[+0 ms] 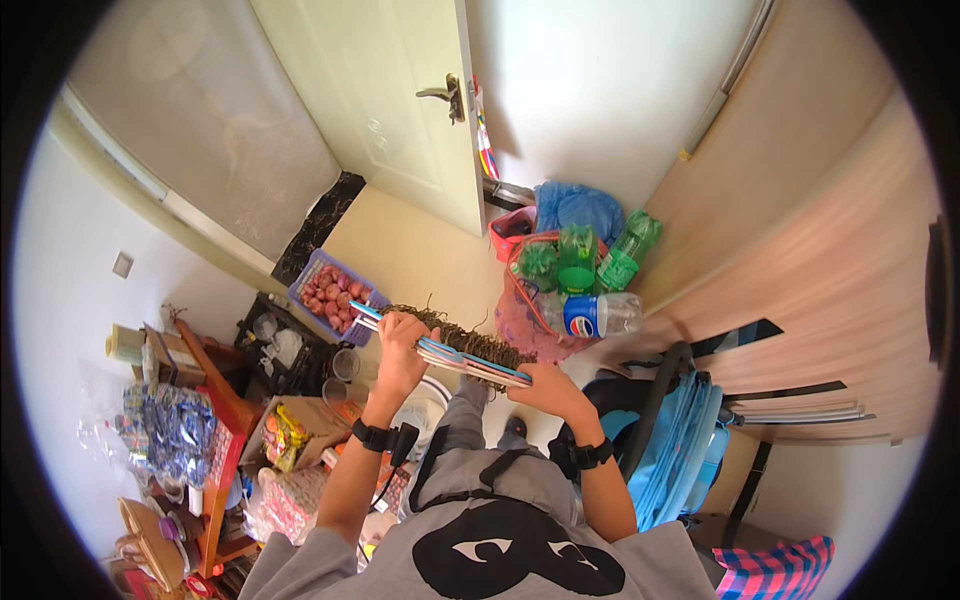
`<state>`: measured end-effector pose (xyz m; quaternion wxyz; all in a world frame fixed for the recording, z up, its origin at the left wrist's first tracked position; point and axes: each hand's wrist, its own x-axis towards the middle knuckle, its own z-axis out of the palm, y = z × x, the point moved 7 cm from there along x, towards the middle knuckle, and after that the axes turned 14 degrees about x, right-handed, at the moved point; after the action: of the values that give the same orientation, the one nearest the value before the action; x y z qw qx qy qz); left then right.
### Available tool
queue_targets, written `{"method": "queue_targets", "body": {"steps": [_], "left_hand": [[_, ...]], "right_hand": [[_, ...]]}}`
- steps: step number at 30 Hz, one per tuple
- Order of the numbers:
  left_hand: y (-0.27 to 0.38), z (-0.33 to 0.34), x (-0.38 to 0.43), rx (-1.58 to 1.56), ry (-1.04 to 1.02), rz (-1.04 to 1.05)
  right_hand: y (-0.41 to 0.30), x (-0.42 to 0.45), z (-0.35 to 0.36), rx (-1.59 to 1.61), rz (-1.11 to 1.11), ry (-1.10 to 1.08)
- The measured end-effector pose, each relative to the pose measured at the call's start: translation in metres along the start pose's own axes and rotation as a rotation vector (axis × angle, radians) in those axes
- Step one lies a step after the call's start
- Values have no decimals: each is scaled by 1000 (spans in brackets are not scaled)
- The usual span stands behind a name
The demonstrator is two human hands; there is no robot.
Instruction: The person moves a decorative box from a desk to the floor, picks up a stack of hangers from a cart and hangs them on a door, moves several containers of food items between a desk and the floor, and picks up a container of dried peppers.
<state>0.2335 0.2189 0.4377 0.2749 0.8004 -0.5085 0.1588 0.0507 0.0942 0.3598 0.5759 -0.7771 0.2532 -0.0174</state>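
Note:
My left hand [403, 352] grips the left part of a stack of thin blue and white plastic strips, probably clothes hangers [463, 361]. Around the right end of the same stack closes my right hand [553, 391]. The stack is held out in front of my waist, tilted down to the right. Just beyond it, along its far side, runs a mass of brown, stringy dried material [480, 343] with loose strands sticking out. Whether this mass hangs from the stack or rests against it, I cannot tell.
A purple basket of red onions [334, 296] stands left on the floor. Ahead right, a pink bag [517, 322] holds green plastic bottles [577, 259] and a Pepsi bottle [600, 315]. A folded blue stroller [675, 442] is at right, a cluttered red-edged table [225, 442] at left, an open door [390, 112] ahead.

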Motion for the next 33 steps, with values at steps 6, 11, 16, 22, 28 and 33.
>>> {"method": "queue_targets", "body": {"steps": [6,11,16,22,28,33], "left_hand": [[-42,39,70,-40,11,12],[-94,63,87,-87,-58,7],[-160,76,126,6,-134,9],[-218,120,170,69,-119,-49],[-234,168,237,86,-215,-13],[-243,216,288,43,-239,90]], "right_hand": [[14,82,-13,139,44,-113],[4,126,4,377,144,-208],[-20,193,11,110,-16,-12],[-50,261,0,75,41,106],[-57,301,-36,65,57,205],[-75,335,-49,175,94,269]]}}
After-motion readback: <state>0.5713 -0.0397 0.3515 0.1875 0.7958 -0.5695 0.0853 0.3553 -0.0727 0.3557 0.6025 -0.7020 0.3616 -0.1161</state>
